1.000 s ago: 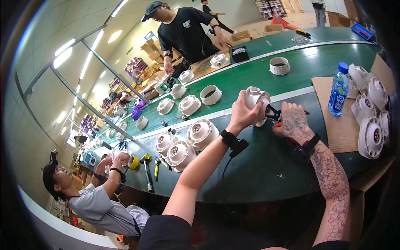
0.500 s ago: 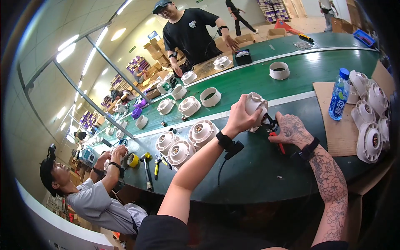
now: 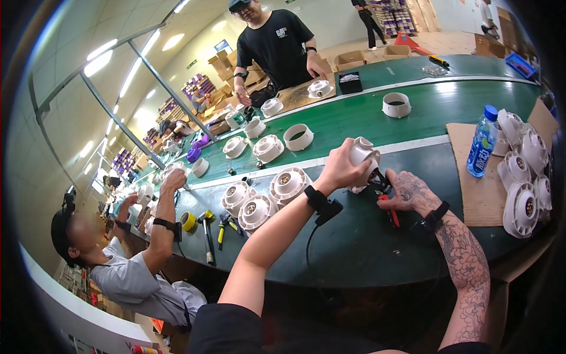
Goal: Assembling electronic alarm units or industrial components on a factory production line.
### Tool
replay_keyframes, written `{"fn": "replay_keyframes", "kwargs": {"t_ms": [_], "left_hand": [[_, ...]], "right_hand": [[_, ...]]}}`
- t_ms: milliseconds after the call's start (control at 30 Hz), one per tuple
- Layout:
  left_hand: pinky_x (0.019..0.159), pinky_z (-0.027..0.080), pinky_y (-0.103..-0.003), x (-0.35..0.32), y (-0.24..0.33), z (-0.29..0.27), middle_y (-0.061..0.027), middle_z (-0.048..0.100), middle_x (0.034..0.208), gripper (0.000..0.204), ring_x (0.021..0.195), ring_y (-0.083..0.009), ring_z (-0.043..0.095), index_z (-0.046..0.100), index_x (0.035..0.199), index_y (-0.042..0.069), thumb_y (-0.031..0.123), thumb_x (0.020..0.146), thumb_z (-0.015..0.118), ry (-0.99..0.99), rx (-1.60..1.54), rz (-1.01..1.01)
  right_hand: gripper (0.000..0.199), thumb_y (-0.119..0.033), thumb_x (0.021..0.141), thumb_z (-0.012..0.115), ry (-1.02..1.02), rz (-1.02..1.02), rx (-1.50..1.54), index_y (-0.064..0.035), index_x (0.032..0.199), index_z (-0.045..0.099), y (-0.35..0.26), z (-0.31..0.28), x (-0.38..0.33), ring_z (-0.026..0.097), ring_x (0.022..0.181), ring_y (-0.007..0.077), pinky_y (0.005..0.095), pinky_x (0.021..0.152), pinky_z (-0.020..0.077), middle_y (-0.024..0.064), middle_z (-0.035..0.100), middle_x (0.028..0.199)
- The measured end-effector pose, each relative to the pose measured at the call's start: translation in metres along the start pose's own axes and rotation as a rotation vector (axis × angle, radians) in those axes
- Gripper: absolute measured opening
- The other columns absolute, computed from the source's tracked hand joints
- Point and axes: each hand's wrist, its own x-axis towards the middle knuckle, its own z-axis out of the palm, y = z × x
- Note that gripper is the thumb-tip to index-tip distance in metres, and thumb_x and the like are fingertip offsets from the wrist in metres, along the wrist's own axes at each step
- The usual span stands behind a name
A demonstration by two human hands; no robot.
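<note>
My left hand [image 3: 341,169] is closed round a white round plastic housing [image 3: 363,154], tilted and held above the dark green bench. My right hand [image 3: 409,190] grips red-handled pliers [image 3: 387,205], whose dark jaws reach to the underside of the housing. What exactly the jaws touch is too small to tell. Left of my left forearm, a cluster of white round housings [image 3: 257,212] with metal parts in their centres rests on the bench. Beyond them lie a hammer [image 3: 206,236] and yellow-handled pliers [image 3: 221,233], near a roll of yellow tape [image 3: 187,221].
A blue drink bottle [image 3: 482,143] stands on cardboard [image 3: 457,177] at right, beside a pile of white housings [image 3: 522,200]. The green conveyor belt [image 3: 348,127] carries white rings and housings. One co-worker [image 3: 277,50] stands across it; another [image 3: 132,274] sits at left.
My hands keep their hold on the housing and pliers, with little movement. The co-worker at left has raised both hands, now with a white part. The person across has drawn a hand back from the black box.
</note>
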Motion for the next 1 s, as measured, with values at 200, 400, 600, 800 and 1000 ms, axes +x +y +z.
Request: {"fn": "replay_keyframes", "kwargs": {"t_ms": [200,400,600,800,1000], "left_hand": [[0.084,0.055,-0.042,-0.004,0.0,0.001,-0.0243,0.07,0.103,0.057,0.096,-0.0354,0.07,0.059,0.114,-0.004,0.038,0.08,0.077,0.01,-0.021,-0.004],[0.046,0.046,-0.029,0.04,-0.026,-0.068,-0.0083,0.059,0.061,0.062,0.051,-0.0157,0.058,0.064,0.075,0.002,0.061,0.094,0.056,0.1,-0.605,-0.102],[0.04,0.019,-0.025,0.077,0.085,-0.17,0.0026,0.033,0.045,0.081,0.037,-0.0096,0.028,0.039,0.049,0.015,0.085,0.089,0.032,0.194,-0.828,-0.03],[0.041,0.021,-0.025,0.08,0.043,-0.178,0.0035,0.033,0.049,0.078,0.042,-0.0095,0.029,0.039,0.056,0.014,0.083,0.09,0.03,0.137,-0.811,-0.164],[0.038,0.031,-0.024,0.07,-0.029,-0.136,0.0016,0.045,0.05,0.068,0.04,-0.0096,0.042,0.052,0.057,0.013,0.063,0.101,0.039,0.142,-0.567,-0.064]], "right_hand": [[0.063,-0.048,0.074,0.076,0.054,-0.036,0.101,0.0014,0.107,0.055,0.0,0.004,-0.002,0.064,0.096,0.0463,0.0507,0.084,0.0515,0.0295,0.066,0.096],[0.059,-0.044,0.071,0.077,0.078,-0.138,0.187,0.0032,0.1,0.057,0.005,0.017,0.009,0.066,0.087,0.0462,0.0504,0.078,0.0521,0.0296,0.067,0.086],[0.071,-0.049,0.074,0.074,-0.073,-0.013,0.212,0.0048,0.115,0.056,0.005,0.005,0.006,0.064,0.1,0.0431,0.0466,0.088,0.0514,0.0292,0.067,0.1],[0.066,-0.048,0.072,0.075,-0.01,-0.104,0.222,0.004,0.108,0.057,0.012,0.015,0.019,0.065,0.098,0.0424,0.0469,0.088,0.0512,0.028,0.066,0.099],[0.055,-0.044,0.075,0.074,0.078,-0.191,0.294,0.0026,0.1,0.059,0.004,0.005,0.02,0.067,0.09,0.0412,0.0455,0.078,0.0533,0.0252,0.068,0.092]]}}
